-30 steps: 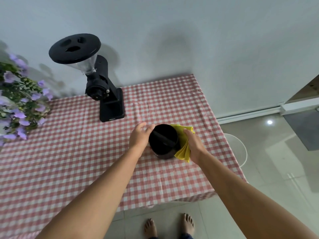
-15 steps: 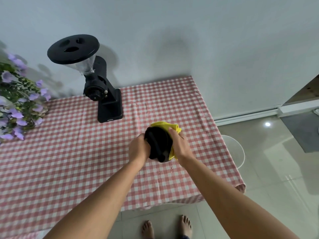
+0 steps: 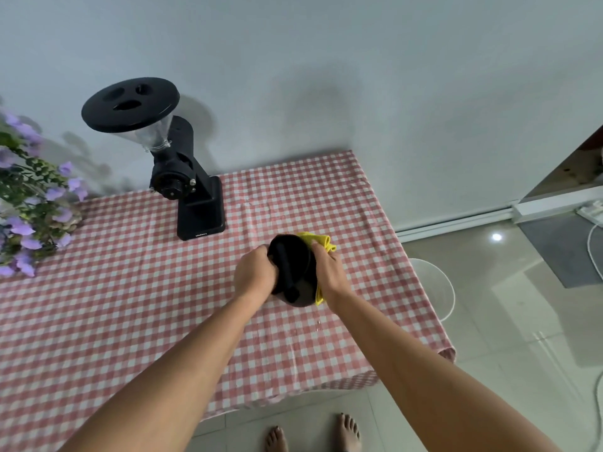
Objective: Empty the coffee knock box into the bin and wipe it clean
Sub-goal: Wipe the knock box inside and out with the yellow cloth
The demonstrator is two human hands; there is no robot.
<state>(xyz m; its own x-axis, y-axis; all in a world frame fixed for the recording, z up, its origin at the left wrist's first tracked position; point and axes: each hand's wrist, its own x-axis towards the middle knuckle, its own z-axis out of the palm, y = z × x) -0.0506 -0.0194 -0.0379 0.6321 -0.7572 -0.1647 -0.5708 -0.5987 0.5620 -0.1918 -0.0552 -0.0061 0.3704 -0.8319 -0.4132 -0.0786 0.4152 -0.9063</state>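
The black knock box (image 3: 290, 272) is held tilted over the right part of the checked desk (image 3: 130, 288), near its right edge. It is gripped at the left by the left hand (image 3: 254, 275). A yellow cloth (image 3: 318, 239) is clamped against its right side by the right hand (image 3: 329, 275). Open desk is left towards the near-left. A grinder (image 3: 192, 190) is set far left, with flowers (image 3: 29, 203) at the left edge. A white round object (image 3: 437, 288) is seen on the floor just past the right edge.
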